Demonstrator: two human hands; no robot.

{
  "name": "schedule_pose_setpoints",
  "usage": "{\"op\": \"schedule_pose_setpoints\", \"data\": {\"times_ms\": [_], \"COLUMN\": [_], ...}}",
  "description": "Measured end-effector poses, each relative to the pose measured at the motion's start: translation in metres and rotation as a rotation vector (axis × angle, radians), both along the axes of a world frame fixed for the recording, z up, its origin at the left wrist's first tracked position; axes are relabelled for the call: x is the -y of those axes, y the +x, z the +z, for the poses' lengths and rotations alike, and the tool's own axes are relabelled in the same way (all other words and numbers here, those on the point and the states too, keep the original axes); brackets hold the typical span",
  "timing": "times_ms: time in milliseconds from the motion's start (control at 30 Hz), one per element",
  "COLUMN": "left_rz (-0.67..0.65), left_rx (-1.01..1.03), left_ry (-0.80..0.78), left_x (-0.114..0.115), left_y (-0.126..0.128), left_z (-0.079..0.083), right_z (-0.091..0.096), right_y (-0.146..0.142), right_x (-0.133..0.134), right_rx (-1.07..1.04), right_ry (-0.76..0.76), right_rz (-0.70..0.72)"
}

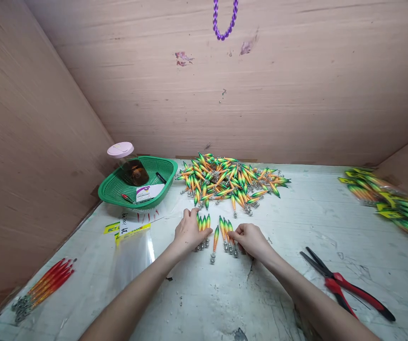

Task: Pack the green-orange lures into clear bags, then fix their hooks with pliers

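Note:
A big heap of green-orange-yellow squid-jig lures [230, 180] lies at the back of the white worktop [225, 293]. In front of it, a short row of the same lures [216, 232] lies side by side, hooks toward me. My left hand [188, 231] rests on the row's left few lures, fingers curled over them. My right hand [249, 239] touches the right few lures with its fingertips. One lure [214, 242] lies loose between the hands.
A green basket [138, 182] holding a pink-lidded jar sits back left. Empty clear bags with yellow headers [132, 246] lie left of my hands. Red-orange lures [45, 286] lie front left, bagged lures [388, 201] far right, red-handled pliers [346, 284] front right. Wooden walls enclose the bench.

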State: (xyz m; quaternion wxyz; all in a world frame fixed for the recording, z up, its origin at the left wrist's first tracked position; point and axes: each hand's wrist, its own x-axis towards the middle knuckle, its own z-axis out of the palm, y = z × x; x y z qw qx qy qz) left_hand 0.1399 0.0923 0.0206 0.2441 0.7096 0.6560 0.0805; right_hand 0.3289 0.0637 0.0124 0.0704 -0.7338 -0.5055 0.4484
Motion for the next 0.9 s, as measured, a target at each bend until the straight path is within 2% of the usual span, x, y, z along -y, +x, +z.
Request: {"op": "schedule_pose_setpoints", "data": {"times_ms": [167, 567, 767, 900], "left_rz": [-0.046, 0.022, 0.026, 0.025], "left_rx": [-0.021, -0.018, -0.013, -0.007], "left_ry": [0.005, 0.057, 0.082, 0.126], "left_x": [0.005, -0.007, -0.004, -0.003], "left_y": [0.007, 0.015, 0.015, 0.008], "left_z": [0.002, -0.009, -0.013, -0.007], "right_z": [-0.001, -0.008, -0.008, -0.007], "right_y": [0.002, -0.002, -0.011, 0.013], "right_x": [0.001, -0.010, -0.010, -0.010], "right_rx": [-0.011, -0.008, 0.055, 0.143], "right_ry": [-0.008, 0.046, 0.168, 0.333], "right_rz": [-0.010, 0.031, 0.075, 0.090]}}
